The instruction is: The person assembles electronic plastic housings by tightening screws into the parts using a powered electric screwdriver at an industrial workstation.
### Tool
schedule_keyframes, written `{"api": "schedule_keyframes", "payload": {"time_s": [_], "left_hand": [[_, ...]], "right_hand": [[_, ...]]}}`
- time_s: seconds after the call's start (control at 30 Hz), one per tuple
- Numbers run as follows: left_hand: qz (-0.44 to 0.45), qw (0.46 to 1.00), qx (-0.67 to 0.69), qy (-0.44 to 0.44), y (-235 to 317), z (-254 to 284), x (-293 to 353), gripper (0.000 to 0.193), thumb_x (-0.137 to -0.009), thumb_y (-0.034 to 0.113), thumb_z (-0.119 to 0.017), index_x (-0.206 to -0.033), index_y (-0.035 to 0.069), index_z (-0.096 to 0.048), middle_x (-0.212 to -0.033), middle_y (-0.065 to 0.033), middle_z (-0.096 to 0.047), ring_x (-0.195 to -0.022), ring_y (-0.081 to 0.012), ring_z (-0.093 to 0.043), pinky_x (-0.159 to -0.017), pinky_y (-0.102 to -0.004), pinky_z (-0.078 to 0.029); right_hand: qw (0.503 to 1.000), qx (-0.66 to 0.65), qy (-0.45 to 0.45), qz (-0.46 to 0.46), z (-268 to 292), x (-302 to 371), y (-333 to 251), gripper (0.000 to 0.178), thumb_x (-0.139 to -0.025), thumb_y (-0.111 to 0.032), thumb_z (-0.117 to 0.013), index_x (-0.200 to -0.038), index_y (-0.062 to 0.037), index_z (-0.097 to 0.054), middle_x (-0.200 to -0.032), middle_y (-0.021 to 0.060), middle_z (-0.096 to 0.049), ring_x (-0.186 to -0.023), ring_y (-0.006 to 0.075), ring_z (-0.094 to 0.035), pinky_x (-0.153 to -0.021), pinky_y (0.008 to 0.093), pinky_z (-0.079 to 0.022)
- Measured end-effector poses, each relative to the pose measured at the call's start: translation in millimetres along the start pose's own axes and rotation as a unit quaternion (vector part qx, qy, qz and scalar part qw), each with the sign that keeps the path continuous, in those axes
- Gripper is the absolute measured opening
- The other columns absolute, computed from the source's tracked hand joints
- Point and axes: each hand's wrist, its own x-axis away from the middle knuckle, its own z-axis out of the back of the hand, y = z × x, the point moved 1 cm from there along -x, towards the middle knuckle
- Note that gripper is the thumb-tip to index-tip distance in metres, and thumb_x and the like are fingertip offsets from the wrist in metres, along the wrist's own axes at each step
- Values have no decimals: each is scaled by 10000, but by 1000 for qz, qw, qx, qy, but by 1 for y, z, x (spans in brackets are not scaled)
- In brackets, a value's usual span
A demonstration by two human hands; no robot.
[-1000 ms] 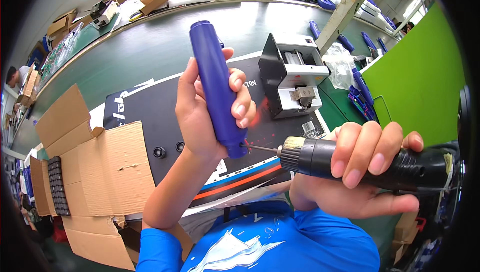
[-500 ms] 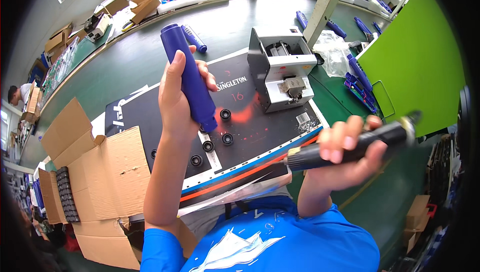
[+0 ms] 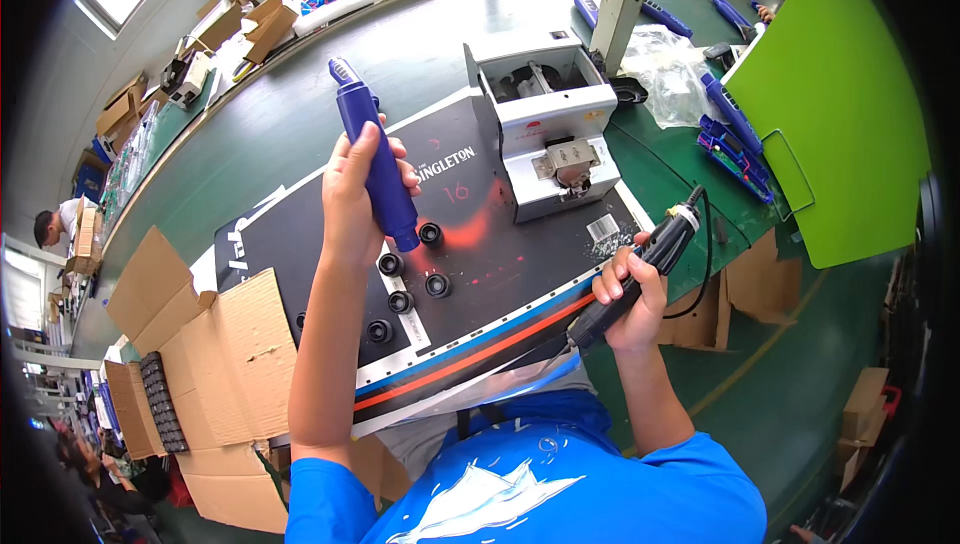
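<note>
My left hand [image 3: 350, 189] is wrapped round a dark blue plastic handle-shaped housing [image 3: 392, 189], raised over the black printed mat [image 3: 480, 294] and tilted with its lower end to the right. A similar blue housing [image 3: 344, 72] lies behind its top end, partly covered. In my right hand [image 3: 630, 314] is a black electric screwdriver [image 3: 660, 249], its cord end up to the right and its thin tip down to the left, near the mat's front edge. Several small black ring-shaped caps [image 3: 437, 285] stand on the mat below the held housing.
A white box-shaped machine [image 3: 560, 129] stands on the mat's far right. An opened cardboard box [image 3: 235, 364] sits at left. To the right are a crumpled plastic bag [image 3: 665, 74], an opened blue housing [image 3: 735, 159] and a green panel [image 3: 840, 124]. A post [image 3: 625, 4] rises behind.
My right hand has lowered and moved left, turning the screwdriver steeper, tip down. My left hand still grips the blue housing, now more upright. The view has shifted slightly.
</note>
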Motion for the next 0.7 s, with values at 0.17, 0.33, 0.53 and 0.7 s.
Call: {"api": "schedule_keyframes", "payload": {"time_s": [0.17, 0.33, 0.53, 0.7], "left_hand": [[7, 997, 79, -8, 0, -2, 2, 443, -1001, 370, -465, -1246, 2, -443, -870, -85, -552, -668, -161, -586, -609, -316, -516], [-23, 997, -18, 76, 1, -7, 6, 455, -1001, 372, -451, -1235, -18, -449, -872, -94, -554, -666, -171, -587, -612, -307, -521], [-104, 994, -25, 11, -2, 8, 2, 413, -997, 372, -486, -1141, -15, -484, -734, -80, -546, -625, -160, -597, -564, -299, -527], [-190, 975, -109, 32, -11, -6, 8, 300, -956, 252, -542, -1057, -29, -509, -717, -103, -557, -598, -181, -597, -543, -301, -511]], "right_hand": [[999, 25, 28, 12, -4, -2, 2, 301, -898, -75, -516, -1181, -95, -418, -753, 53, -470, -567, 126, -481, -528, 299, -453], [999, 27, 25, 22, -3, -3, 0, 298, -896, -74, -512, -1177, -81, -412, -756, 58, -468, -561, 126, -478, -525, 296, -453], [999, 31, 27, 22, -4, -2, 2, 298, -898, -70, -505, -1181, -88, -416, -762, 56, -462, -568, 126, -477, -528, 298, -454], [999, 22, 16, 25, 1, -2, 2, 305, -901, -67, -494, -1197, -99, -428, -766, 56, -463, -572, 133, -477, -533, 299, -455]]}}
